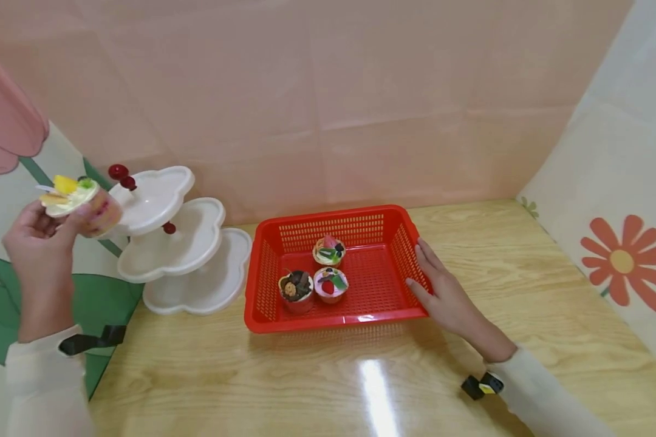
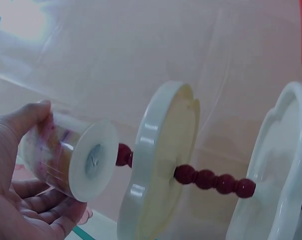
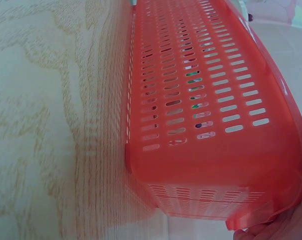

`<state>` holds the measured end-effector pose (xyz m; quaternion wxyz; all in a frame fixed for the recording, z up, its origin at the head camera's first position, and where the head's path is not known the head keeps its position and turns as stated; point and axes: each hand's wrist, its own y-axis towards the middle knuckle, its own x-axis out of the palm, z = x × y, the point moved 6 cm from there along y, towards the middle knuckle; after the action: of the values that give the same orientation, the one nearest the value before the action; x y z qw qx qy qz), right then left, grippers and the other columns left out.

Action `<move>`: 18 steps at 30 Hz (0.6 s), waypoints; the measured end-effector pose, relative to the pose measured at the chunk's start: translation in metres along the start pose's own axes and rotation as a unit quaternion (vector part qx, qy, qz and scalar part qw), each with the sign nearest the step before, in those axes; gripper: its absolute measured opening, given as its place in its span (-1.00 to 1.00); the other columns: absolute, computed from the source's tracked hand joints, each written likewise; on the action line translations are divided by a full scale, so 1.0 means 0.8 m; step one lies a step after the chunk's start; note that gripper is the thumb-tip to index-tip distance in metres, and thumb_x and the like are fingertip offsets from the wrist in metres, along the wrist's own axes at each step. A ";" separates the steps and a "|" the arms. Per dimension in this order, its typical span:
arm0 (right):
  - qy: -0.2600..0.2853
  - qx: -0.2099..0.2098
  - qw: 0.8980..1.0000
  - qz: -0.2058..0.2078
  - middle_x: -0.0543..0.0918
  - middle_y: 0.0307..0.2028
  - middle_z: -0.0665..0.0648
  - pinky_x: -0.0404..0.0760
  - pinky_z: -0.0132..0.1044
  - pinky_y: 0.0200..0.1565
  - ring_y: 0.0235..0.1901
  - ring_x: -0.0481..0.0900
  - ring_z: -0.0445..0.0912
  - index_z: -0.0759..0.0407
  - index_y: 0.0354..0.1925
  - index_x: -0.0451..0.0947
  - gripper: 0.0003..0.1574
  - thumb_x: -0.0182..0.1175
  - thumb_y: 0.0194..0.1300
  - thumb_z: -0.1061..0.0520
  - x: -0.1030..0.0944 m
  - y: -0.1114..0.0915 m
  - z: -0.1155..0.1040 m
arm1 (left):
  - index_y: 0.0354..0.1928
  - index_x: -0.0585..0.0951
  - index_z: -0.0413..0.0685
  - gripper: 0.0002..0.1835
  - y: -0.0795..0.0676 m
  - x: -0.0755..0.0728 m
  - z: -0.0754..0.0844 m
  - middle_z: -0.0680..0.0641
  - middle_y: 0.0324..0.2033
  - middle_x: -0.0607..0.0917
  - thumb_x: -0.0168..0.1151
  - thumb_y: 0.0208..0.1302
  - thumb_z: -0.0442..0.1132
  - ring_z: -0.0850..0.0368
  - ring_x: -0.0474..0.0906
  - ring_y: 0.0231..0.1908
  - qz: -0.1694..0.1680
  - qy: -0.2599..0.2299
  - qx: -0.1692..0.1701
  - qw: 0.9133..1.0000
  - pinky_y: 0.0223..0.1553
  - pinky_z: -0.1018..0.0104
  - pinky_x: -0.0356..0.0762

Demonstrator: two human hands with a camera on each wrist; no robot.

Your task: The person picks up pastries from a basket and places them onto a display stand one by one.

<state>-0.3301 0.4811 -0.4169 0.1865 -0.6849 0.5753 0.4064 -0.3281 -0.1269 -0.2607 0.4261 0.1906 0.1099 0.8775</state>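
At far left, a person's left hand [image 1: 44, 235] holds a dessert cup [image 1: 105, 213] aloft, fingers clamped around its sides, its yellow-and-cream top tipped up and its white base slanted toward a tiered stand [image 1: 170, 255]. The cup is just beside the stand's uppermost tier; whether the two touch cannot be told. The stand's three white, scalloped tiers, joined by dark red beads, rise from the wood-grain tabletop [image 1: 186, 376]. At center sits a red basket [image 1: 306, 322] with slotted walls, three cupcakes clustered toward its left: a dark-topped cupcake [image 1: 296, 286], a strawberry-topped cupcake [image 1: 329, 251] behind and a pink-topped cupcake [image 1: 330, 284] in front. The right hand [image 1: 441, 296] grips the basket's right rim, thumb over the inside, fingers along the outside. At far right, an orange flower [image 1: 622, 261] decorates the pale wall [image 1: 596, 152].
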 end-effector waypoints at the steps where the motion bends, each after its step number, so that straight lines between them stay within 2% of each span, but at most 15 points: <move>1: 0.000 0.001 1.000 0.000 -0.15 0.62 0.22 0.38 0.33 0.23 0.52 0.00 0.31 0.27 0.59 -0.12 -0.05 0.13 0.51 0.05 0.000 0.000 0.000 | 0.10 0.69 -0.16 -0.47 0.002 -0.002 -0.001 -0.05 -0.13 0.72 0.60 0.01 -0.38 0.18 0.54 -0.25 0.004 0.004 -0.003 1.000 -0.22 0.64 0.57; 8: -0.004 -0.001 1.000 0.003 -0.13 0.61 0.23 0.40 0.31 0.22 0.51 0.03 0.32 0.27 0.59 -0.11 -0.05 0.15 0.51 0.03 -0.001 0.000 0.001 | 0.09 0.69 -0.12 -0.45 0.017 -0.012 -0.010 0.02 -0.19 0.71 0.63 -0.03 -0.36 0.24 0.56 -0.25 0.031 0.020 -0.038 0.999 -0.25 0.66 0.56; 15: 0.000 -0.004 1.000 0.006 -0.13 0.61 0.22 0.36 0.32 0.25 0.51 0.02 0.31 0.30 0.58 -0.08 -0.08 0.12 0.53 0.01 0.000 -0.002 0.002 | -0.03 0.71 -0.06 -0.53 0.036 -0.014 -0.024 0.05 -0.27 0.71 0.64 -0.06 -0.36 0.25 0.54 -0.28 0.044 0.020 -0.053 0.997 -0.29 0.66 0.54; 18: -0.001 -0.004 1.000 0.007 -0.13 0.61 0.22 0.32 0.33 0.28 0.52 0.02 0.31 0.31 0.58 -0.07 -0.09 0.12 0.53 0.03 0.000 -0.001 0.002 | 0.04 0.70 -0.04 -0.46 0.041 -0.014 -0.027 0.09 -0.26 0.69 0.66 -0.07 -0.29 0.27 0.51 -0.28 0.050 0.047 -0.063 0.996 -0.30 0.68 0.51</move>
<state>-0.3295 0.4825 -0.4176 0.1811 -0.6813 0.5785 0.4104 -0.3539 -0.1563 -0.2712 0.3877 0.1270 0.0643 0.9107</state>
